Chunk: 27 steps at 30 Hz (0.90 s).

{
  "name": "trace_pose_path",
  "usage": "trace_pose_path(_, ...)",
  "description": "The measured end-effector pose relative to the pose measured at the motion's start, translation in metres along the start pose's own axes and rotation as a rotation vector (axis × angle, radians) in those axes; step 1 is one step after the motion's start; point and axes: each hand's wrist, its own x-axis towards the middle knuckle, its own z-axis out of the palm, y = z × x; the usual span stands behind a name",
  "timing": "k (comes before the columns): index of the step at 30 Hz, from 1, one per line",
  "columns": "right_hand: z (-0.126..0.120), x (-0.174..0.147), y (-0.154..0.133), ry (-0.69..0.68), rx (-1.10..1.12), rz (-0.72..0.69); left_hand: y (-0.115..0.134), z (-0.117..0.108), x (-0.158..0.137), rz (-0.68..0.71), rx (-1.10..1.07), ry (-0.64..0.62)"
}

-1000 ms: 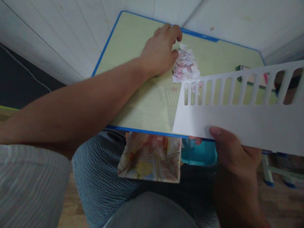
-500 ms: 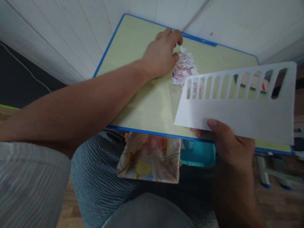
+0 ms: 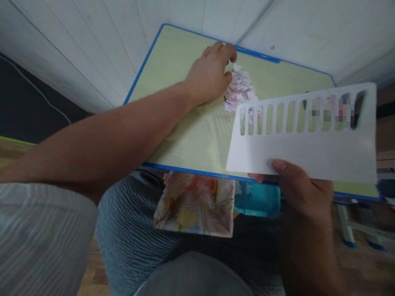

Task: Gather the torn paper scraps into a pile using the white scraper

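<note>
My left hand (image 3: 211,75) rests on the pale yellow-green tabletop (image 3: 173,135), beside a heap of torn white and pink paper scraps (image 3: 240,87). Its fingers are curved, with the thumb apart from them at the heap's left edge, and nothing shows between them. My right hand (image 3: 304,187) grips a white slotted plastic scraper (image 3: 302,152) by its near edge, thumb on top and fingers underneath. The scraper is tilted above the right side of the table. Its slotted left end overlaps the near part of the heap, hiding some scraps.
Below the table's blue front edge hang a patterned cloth bag (image 3: 194,205) and a turquoise plastic bin (image 3: 259,199). A white panelled wall (image 3: 185,12) borders the table's back. Metal legs with blue feet (image 3: 347,230) stand on the wooden floor at right.
The scraper has shifted slightly left, with its slotted end a little lower. My left hand stays beside the paper heap. The whole view has moved slightly.
</note>
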Motion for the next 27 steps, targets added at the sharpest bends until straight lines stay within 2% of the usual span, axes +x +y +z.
trace_pose_path(3,0.006,0.009,-0.011,-0.018,-0.005,-0.021,-0.002,0.002,0.0,0.0,-0.001,0.003)
trace_pose_path(8,0.006,0.016,-0.016,-0.088,-0.184,-0.105,-0.007,0.005,0.001,0.013,-0.015,0.024)
trace_pose_path(16,0.004,0.011,-0.009,-0.049,-0.144,-0.082,0.0,0.0,0.0,-0.025,-0.017,0.005)
trace_pose_path(21,0.006,0.014,-0.015,-0.074,-0.26,-0.102,0.001,0.0,-0.001,-0.014,-0.026,0.034)
trace_pose_path(24,0.004,0.011,-0.013,-0.067,-0.223,-0.097,0.002,-0.001,-0.001,-0.023,-0.023,0.013)
trace_pose_path(27,0.003,0.008,-0.009,-0.024,-0.136,-0.033,0.004,-0.002,0.0,-0.032,-0.014,0.0)
